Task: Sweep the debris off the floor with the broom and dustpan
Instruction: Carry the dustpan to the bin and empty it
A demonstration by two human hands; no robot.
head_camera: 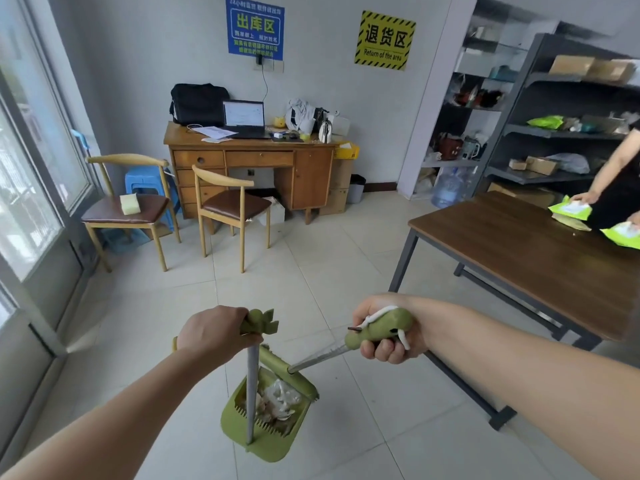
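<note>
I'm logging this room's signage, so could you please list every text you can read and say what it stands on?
"出库区": blue sign, large line; its smaller lines are too blurred to read.
"退货区": yellow sign, large line.
"Return of the area": yellow sign, beneath that.
Laptop screen, desk papers, green packets: too small to read.

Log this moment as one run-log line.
left hand: grips dustpan handle | right hand: grips broom handle | debris: in dustpan

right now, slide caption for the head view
Left hand holds olive-green plastic dustpan of pale debris; right hand grips green-handled broom.
</note>
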